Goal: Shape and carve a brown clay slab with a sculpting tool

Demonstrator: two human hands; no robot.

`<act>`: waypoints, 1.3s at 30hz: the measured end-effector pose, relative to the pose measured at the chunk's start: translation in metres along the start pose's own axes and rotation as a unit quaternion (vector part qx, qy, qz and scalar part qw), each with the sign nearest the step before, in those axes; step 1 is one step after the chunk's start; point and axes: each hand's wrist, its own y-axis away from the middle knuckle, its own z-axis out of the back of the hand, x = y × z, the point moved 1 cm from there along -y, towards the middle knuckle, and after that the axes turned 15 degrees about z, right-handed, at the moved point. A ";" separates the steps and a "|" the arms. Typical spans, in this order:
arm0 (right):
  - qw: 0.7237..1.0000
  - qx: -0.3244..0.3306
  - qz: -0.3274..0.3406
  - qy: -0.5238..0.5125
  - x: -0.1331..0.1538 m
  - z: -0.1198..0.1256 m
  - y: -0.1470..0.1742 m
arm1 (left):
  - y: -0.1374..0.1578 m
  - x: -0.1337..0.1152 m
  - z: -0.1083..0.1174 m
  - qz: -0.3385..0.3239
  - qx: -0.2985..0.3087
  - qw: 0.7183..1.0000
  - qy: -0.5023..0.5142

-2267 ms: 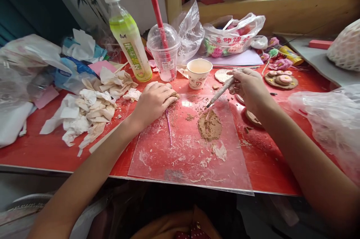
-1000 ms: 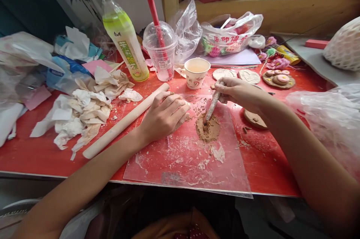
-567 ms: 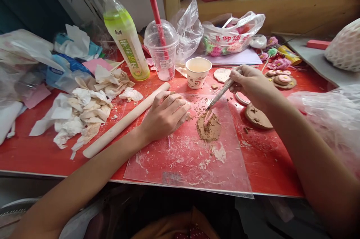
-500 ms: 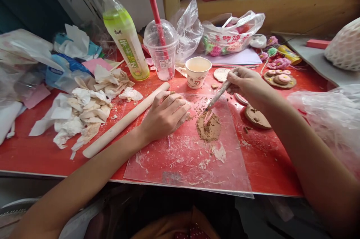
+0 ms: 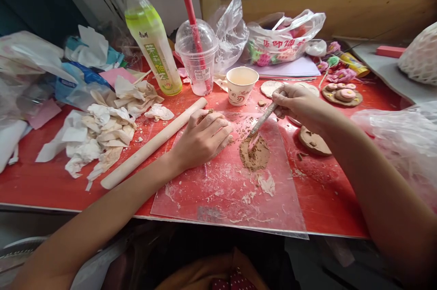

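Observation:
My right hand (image 5: 295,103) pinches a slim grey clay-modelling tool (image 5: 262,119), slanting down to the left. Its tip touches a flattened patch of brown clay (image 5: 261,155) with a rough, scraped hollow. Beneath the clay is a clear plastic sheet (image 5: 225,194), smeared with pale residue and dotted with crumbs. On the sheet's left part, my left hand (image 5: 203,139) rests palm down with fingers curled together. A bit of brown clay (image 5: 210,111) peeks out past its knuckles; what lies under the palm is hidden. Left of that hand is a wooden rolling pin (image 5: 153,144).
Behind the sheet stand a paper cup (image 5: 237,94) of cloudy liquid, a domed plastic cup (image 5: 196,69) with a red straw and a green drink bottle (image 5: 152,48). Crumpled tissues (image 5: 102,130) lie left. Clay discs (image 5: 314,141) and plastic bags (image 5: 399,139) are on the right.
The view has shifted slightly. My right hand and the tool stay almost in place, with the tip still at the clay. My left hand has not visibly moved.

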 end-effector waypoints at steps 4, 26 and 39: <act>1.000 0.016 0.004 0.007 0.000 0.000 0.001 | 0.000 0.000 0.000 0.000 0.001 1.000 -0.004; 0.996 0.086 -0.017 0.002 0.001 -0.008 0.004 | -0.002 -0.002 -0.002 -0.004 0.006 1.000 0.007; 0.983 0.174 -0.055 -0.004 0.012 -0.037 0.014 | 0.000 -0.001 -0.003 0.002 0.027 1.000 0.013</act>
